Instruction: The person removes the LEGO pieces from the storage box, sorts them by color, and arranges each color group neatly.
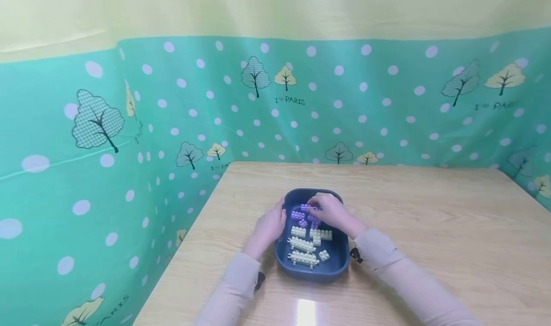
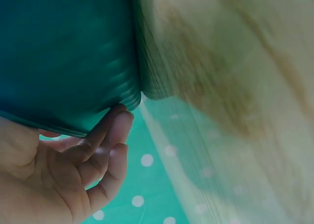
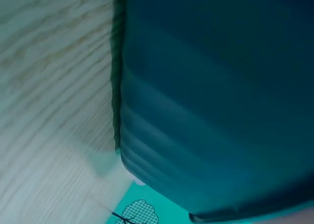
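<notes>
A dark blue plastic basin (image 1: 313,274) stands on the wooden table with building bricks inside. My left hand (image 1: 270,224) grips its left side, fingers against the outer wall; the left wrist view shows this hand (image 2: 73,170) from the palm side at the rim. Over the far end of the basin, my right hand (image 1: 330,212) pinches a purple brick (image 1: 304,207), partly covered by the fingers. More purple bricks (image 1: 297,215) lie just below that hand. Nearer me are cream bricks (image 1: 298,231) and two long cream assembled pieces (image 1: 303,257). The right wrist view shows mainly the basin's outer wall (image 3: 206,111).
The light wooden table (image 1: 430,230) extends to both sides of the basin. Behind it and to the left hangs a green curtain (image 1: 275,125) with dots and trees. A small cream square brick (image 1: 324,255) lies near the basin's right wall.
</notes>
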A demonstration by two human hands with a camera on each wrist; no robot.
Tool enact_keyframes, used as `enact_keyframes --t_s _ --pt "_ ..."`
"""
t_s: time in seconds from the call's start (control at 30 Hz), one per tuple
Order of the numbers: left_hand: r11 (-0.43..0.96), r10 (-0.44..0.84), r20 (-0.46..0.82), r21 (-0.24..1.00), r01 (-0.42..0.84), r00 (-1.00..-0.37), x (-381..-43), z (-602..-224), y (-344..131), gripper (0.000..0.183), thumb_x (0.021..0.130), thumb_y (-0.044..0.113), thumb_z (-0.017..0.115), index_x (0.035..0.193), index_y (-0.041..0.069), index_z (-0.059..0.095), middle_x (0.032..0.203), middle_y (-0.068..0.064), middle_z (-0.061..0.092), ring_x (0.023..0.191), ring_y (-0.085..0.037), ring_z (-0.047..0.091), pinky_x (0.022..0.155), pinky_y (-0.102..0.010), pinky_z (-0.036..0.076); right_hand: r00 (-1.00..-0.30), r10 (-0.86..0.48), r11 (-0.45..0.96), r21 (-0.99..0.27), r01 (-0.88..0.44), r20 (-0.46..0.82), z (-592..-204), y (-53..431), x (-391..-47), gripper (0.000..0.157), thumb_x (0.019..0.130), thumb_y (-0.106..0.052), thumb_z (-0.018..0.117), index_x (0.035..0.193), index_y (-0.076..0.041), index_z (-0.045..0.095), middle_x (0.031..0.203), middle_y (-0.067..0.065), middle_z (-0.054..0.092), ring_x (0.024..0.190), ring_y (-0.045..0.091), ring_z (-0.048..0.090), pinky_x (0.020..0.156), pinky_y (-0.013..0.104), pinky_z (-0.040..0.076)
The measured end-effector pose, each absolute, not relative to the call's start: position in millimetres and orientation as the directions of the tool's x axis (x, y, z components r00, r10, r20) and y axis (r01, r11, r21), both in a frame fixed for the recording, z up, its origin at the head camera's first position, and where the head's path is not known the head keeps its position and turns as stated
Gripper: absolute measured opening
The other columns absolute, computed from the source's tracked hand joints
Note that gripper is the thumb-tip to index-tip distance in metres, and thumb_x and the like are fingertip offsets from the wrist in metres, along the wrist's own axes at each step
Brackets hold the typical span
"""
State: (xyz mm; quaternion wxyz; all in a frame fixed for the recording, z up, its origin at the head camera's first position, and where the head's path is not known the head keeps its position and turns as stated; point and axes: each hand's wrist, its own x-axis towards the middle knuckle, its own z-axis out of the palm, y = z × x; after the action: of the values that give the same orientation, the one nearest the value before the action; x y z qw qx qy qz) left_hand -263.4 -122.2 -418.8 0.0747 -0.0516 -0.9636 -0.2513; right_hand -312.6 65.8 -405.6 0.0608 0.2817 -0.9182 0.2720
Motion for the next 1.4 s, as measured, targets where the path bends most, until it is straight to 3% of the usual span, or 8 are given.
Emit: enact_keyframes --t_s 0.23,0.43,0.63,0.8,1.0,1.23,1.4 --pt "0.857 0.085 0.155 0.493 0.152 -0.984 -261.6 -422.2 -119.4 0.047 0.100 0.020 0.036 0.142 -0.001 0.035 0.132 -0.023 0.053 0.108 -0.039 0.060 0.090 -0.049 0.051 -0.817 -0.497 0.687 -0.443 -0.576 0.291 -414.6 62.9 -315.2 0.018 0.085 -0.017 0.068 0.097 -0.004 0.072 0.086 0.005 0.069 0.079 0.014 0.064 0.072 0.029 0.056" --pt "0.852 0.092 0.149 0.501 0.156 -0.985 -260.3 -422.4 -118.7 0.047 0.100 0.019 0.036 0.142 -0.002 0.034 0.120 -0.028 0.059 0.098 -0.041 0.064 0.083 -0.050 0.053 -0.786 -0.529 0.664 -0.421 -0.618 0.319 -419.5 62.8 -315.2 0.013 0.084 -0.015 0.069 0.093 -0.006 0.073 0.082 0.001 0.068 0.074 0.009 0.062 0.068 0.025 0.054" --pt "0.854 0.087 0.153 0.498 0.153 -0.984 -259.7 -421.8 -118.4 0.046 0.100 0.019 0.035 0.142 -0.001 0.034 0.117 -0.028 0.061 0.095 -0.040 0.064 0.080 -0.049 0.054 -0.751 -0.606 0.660 -0.361 -0.659 0.263 -420.9 63.0 -315.2 0.011 0.081 -0.017 0.071 0.091 -0.012 0.073 0.083 -0.003 0.068 0.075 0.007 0.061 0.072 0.026 0.054" --pt "0.857 0.082 0.169 0.490 0.156 -0.982 -261.0 -422.2 -118.8 0.046 0.100 0.018 0.036 0.141 -0.001 0.035 0.111 -0.027 0.064 0.089 -0.040 0.066 0.075 -0.049 0.055 -0.704 -0.682 0.631 -0.326 -0.704 0.199 -417.9 62.1 -313.3 0.013 0.080 -0.021 0.073 0.092 -0.016 0.075 0.094 0.000 0.069 0.091 0.016 0.063 0.087 0.037 0.051" --pt "0.859 0.076 0.167 0.490 0.149 -0.983 -263.1 -423.9 -119.7 0.046 0.100 0.019 0.036 0.142 0.000 0.034 0.105 -0.027 0.065 0.084 -0.038 0.066 0.071 -0.048 0.055 -0.712 -0.691 0.652 -0.318 -0.688 0.125 -415.1 61.9 -311.0 0.018 0.081 -0.025 0.072 0.098 -0.018 0.075 0.113 0.009 0.067 0.111 0.027 0.057 0.099 0.050 0.040" --pt "0.861 0.070 0.161 0.489 0.141 -0.985 -264.7 -423.8 -120.6 0.046 0.100 0.020 0.035 0.142 0.000 0.034 0.111 -0.028 0.063 0.090 -0.039 0.066 0.076 -0.049 0.054 -0.695 -0.698 0.646 -0.266 -0.715 0.172 -414.9 62.0 -312.8 0.016 0.078 -0.025 0.075 0.092 -0.016 0.075 0.096 0.002 0.069 0.095 0.020 0.061 0.087 0.042 0.046" --pt "0.864 0.069 0.163 0.484 0.141 -0.984 -264.9 -423.7 -121.2 0.046 0.100 0.020 0.035 0.142 0.000 0.034 0.109 -0.028 0.064 0.088 -0.039 0.066 0.074 -0.049 0.055 -0.709 -0.684 0.665 -0.250 -0.703 0.174 -416.9 61.6 -313.5 0.018 0.076 -0.029 0.076 0.090 -0.018 0.075 0.095 0.000 0.068 0.092 0.018 0.060 0.079 0.036 0.043"
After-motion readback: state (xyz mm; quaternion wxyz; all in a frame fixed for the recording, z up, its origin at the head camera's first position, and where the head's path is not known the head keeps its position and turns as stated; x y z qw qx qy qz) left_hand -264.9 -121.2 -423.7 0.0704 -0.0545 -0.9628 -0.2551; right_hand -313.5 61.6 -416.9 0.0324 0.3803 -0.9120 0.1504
